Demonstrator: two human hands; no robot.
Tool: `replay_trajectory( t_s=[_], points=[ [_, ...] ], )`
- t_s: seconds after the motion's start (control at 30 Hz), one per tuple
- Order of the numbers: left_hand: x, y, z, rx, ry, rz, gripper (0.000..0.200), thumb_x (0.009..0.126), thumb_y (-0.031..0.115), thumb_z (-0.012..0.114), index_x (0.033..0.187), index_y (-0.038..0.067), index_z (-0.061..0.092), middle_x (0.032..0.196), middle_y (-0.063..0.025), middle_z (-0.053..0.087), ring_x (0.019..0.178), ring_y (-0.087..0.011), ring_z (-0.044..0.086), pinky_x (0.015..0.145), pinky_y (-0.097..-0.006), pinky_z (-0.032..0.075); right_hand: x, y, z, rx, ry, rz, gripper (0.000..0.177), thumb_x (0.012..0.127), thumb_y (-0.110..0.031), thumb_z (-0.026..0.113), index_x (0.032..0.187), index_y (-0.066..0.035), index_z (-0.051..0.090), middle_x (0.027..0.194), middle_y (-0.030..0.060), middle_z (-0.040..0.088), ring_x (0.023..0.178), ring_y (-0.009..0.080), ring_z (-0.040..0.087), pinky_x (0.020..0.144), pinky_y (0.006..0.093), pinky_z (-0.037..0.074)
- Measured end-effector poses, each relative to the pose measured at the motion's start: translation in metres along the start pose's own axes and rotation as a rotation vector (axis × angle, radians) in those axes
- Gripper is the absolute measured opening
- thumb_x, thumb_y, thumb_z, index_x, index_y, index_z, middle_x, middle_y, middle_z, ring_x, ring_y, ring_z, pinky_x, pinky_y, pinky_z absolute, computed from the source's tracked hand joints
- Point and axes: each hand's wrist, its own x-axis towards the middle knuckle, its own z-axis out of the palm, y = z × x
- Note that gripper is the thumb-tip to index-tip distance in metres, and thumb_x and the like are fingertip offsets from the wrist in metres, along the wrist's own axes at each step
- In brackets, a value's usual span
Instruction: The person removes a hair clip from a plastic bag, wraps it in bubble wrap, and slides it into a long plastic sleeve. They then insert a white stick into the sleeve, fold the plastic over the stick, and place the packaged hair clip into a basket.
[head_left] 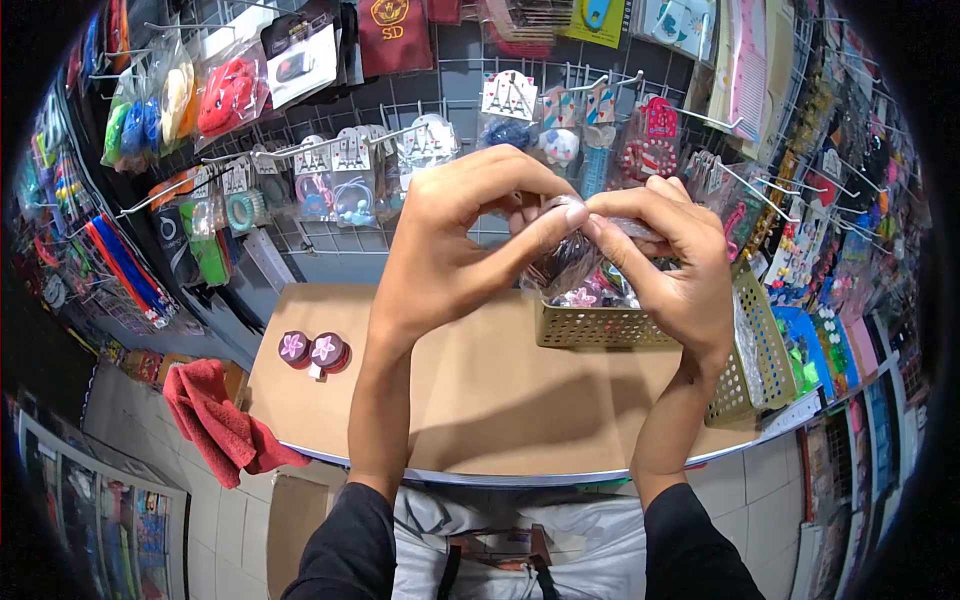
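Both hands are raised over the table and meet at a clear plastic bag [568, 262] with something dark inside. My left hand [465, 235] pinches the bag's upper edge between thumb and fingers. My right hand [675, 255] pinches the same edge just beside it, thumb against forefinger. The bag hangs below the fingertips; its exact contents cannot be made out. Behind the bag stands an olive perforated basket [600, 332] with pink flower-topped items in it, partly hidden by my right hand. On the table's left lie two dark round items [312, 350] with pink flowers on top.
The brown table [490, 400] spans the middle. A red cloth [215, 415] hangs over its left edge. A second olive basket [755, 350] stands at the right, holding plastic packaging. Wire racks [290, 240] with hanging packaged accessories rise behind and along both sides.
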Motion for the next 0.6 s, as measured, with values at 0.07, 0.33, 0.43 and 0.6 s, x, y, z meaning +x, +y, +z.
replay_trajectory(
  t_s=[0.07,0.33,0.43,0.6],
  points=[
    [-0.002,0.004,0.0,0.014,0.011,-0.026,0.013,0.085,0.001,0.069,0.096,-0.005,0.069,0.092,-0.0106,0.067,0.083,-0.0133,0.064,0.074,-0.0256,0.053,0.001,-0.001,0.0,-0.004,-0.012,0.041,0.013,0.08,-0.01,0.073,0.09,-0.004,0.068,0.07,0.0063,0.061,0.065,0.0203,0.051,0.068,0.0319,0.038],
    [-0.004,0.002,0.011,0.049,0.04,-0.096,0.014,0.085,0.003,0.07,0.095,-0.007,0.068,0.088,-0.01,0.068,0.082,-0.0124,0.066,0.075,-0.0243,0.054,-0.001,0.007,-0.003,-0.045,-0.033,0.146,0.021,0.074,-0.018,0.078,0.082,-0.004,0.064,0.075,0.009,0.062,0.072,0.0261,0.056,0.073,0.0361,0.043],
    [-0.003,0.008,0.017,0.226,0.084,-0.108,0.015,0.085,0.005,0.071,0.094,-0.007,0.069,0.084,-0.0084,0.069,0.078,-0.0113,0.067,0.072,-0.0235,0.055,0.0,0.004,-0.002,-0.136,-0.067,0.209,0.023,0.074,-0.02,0.077,0.08,-0.004,0.061,0.075,0.0105,0.06,0.075,0.0288,0.057,0.073,0.0376,0.043],
    [-0.004,0.005,0.02,0.044,0.155,-0.245,0.014,0.086,0.007,0.07,0.093,-0.006,0.07,0.083,-0.0076,0.071,0.076,-0.0099,0.067,0.07,-0.0225,0.055,0.0,0.004,0.007,-0.046,-0.062,0.296,0.023,0.076,-0.019,0.074,0.081,-0.002,0.06,0.075,0.0126,0.061,0.071,0.0291,0.058,0.072,0.0383,0.046]
  ],
)
